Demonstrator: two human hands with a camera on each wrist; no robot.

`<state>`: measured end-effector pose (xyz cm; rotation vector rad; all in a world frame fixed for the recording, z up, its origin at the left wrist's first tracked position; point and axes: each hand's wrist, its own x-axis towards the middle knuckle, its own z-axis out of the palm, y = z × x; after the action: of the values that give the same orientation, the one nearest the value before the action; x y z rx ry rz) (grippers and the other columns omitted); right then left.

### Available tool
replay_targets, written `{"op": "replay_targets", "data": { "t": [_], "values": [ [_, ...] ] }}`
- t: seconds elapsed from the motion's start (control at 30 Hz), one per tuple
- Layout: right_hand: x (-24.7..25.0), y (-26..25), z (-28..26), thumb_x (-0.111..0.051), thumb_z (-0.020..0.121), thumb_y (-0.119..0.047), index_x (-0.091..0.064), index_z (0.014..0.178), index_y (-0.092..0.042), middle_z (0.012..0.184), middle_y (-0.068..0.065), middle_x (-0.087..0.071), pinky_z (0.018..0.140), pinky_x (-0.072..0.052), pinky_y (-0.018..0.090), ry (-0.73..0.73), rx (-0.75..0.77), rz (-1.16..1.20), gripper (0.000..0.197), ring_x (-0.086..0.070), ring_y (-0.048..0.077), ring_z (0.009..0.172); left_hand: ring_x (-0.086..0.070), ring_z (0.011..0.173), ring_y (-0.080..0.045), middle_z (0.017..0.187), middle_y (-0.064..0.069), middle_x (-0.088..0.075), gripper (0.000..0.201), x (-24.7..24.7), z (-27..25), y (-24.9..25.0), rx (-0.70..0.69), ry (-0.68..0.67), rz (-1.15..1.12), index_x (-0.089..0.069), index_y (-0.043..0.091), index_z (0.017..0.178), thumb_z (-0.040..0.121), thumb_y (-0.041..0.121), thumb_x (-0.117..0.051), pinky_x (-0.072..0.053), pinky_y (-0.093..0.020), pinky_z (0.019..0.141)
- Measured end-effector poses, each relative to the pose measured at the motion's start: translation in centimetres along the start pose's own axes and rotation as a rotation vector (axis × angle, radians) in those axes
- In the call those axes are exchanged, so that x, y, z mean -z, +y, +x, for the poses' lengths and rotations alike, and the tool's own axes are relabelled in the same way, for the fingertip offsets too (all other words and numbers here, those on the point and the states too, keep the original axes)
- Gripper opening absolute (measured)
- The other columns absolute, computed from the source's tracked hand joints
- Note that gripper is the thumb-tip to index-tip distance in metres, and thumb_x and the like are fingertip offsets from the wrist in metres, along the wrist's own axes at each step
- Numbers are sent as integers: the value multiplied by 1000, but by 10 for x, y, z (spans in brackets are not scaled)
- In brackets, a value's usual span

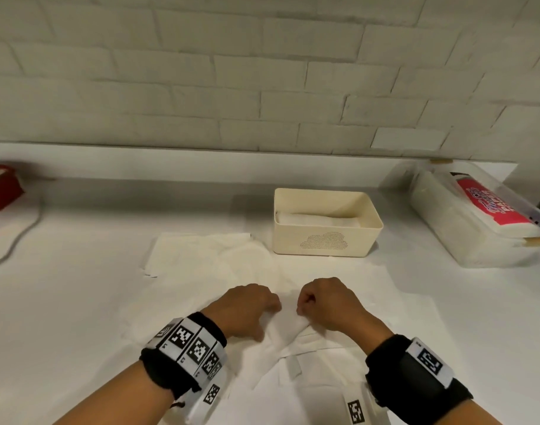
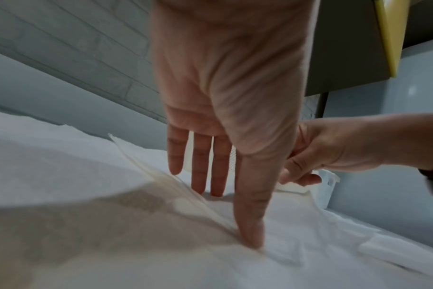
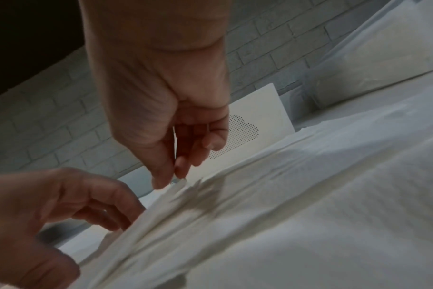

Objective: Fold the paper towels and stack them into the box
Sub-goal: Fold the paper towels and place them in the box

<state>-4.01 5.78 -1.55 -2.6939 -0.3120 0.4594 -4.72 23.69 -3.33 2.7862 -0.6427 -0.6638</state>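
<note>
Home kitchen counter; white brick wall [image 1: 262,72]; white worktop [image 1: 78,271]; paper-roll dispenser [image 1: 477,216].

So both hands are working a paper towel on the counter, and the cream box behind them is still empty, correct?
Not quite: the cream box is not empty. The head view shows folded paper towels already lying inside it. The rest holds: the left hand and right hand are both on a paper towel on the counter in front of the box.

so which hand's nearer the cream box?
Right. The right hand, pinching the paper towel, sits nearly straight in front of the cream box; the left hand presses the towel further to its left.
</note>
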Motion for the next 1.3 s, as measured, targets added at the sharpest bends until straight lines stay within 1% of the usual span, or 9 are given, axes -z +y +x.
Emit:
{"op": "replay_targets", "data": {
  "t": [0.2,0.4,0.57,0.67,0.73,0.83,0.97,1.13,1.3],
  "values": [
    [2,0,3,-68,77,-22,-69,91,-22,88,-12,-50,74,-42,22,-89,131,-81,14,-49,8,88,-40,117,-16,128,6,-42,72,-4,-4,4,-16,-21,50,-43,27,128,66,37,-79,-40,-31,95],
    [-11,-3,5,-78,68,-27,-63,103,-28,100,-8,-34,76,-42,23,-215,202,-226,38,-47,14,99,-55,101,-22,112,-1,-57,28,-2,-1,12,-85,62,135,-62,20,102,76,30,-67,-42,-30,83],
    [-7,-4,8,-75,71,-31,-69,100,-23,92,-12,-48,83,-45,25,-165,237,-138,30,-43,6,91,-60,100,-16,108,2,-67,23,5,1,4,-9,83,-142,-70,18,101,79,25,-70,-46,-28,85],
    [2,-6,12,-69,79,-30,-72,98,-17,101,0,-66,78,-43,22,-164,253,-77,23,-53,8,86,-62,99,-11,110,3,-69,23,11,1,-6,38,93,-335,-71,17,98,77,26,-74,-48,-23,85],
    [8,-5,15,-65,84,-29,-72,99,-15,103,1,-67,71,-40,16,-163,248,-41,22,-54,8,83,-58,84,-5,99,5,-70,21,14,-1,-10,48,119,-389,-71,14,94,77,26,-74,-43,-11,70],
    [11,-2,18,-65,85,-28,-71,101,-15,94,-3,-66,59,-34,3,-141,224,28,21,-52,6,79,-51,68,0,73,14,-59,19,17,-1,-14,48,143,-437,-70,14,91,79,29,-73,-36,-9,60],
    [12,-4,20,-72,78,-28,-66,87,-22,74,-14,-52,57,-34,10,-154,203,113,13,-45,1,67,-49,54,11,63,16,-56,15,22,-1,-20,56,201,-575,-61,28,70,79,27,-74,-35,-4,55],
    [13,-13,25,-71,77,-29,-41,55,-25,58,-8,-40,50,-28,19,-47,188,107,38,-36,5,55,-44,44,3,46,16,-54,20,33,1,-20,113,313,-808,-60,22,65,82,23,-71,-35,-10,49],
    [29,-21,34,-72,78,-25,-57,69,-35,65,-17,-52,57,-33,12,111,193,271,20,-45,-1,60,-51,58,-11,60,5,-57,20,45,3,-23,130,432,-1041,-63,18,69,89,19,-62,-44,-23,65]
  ]
}}
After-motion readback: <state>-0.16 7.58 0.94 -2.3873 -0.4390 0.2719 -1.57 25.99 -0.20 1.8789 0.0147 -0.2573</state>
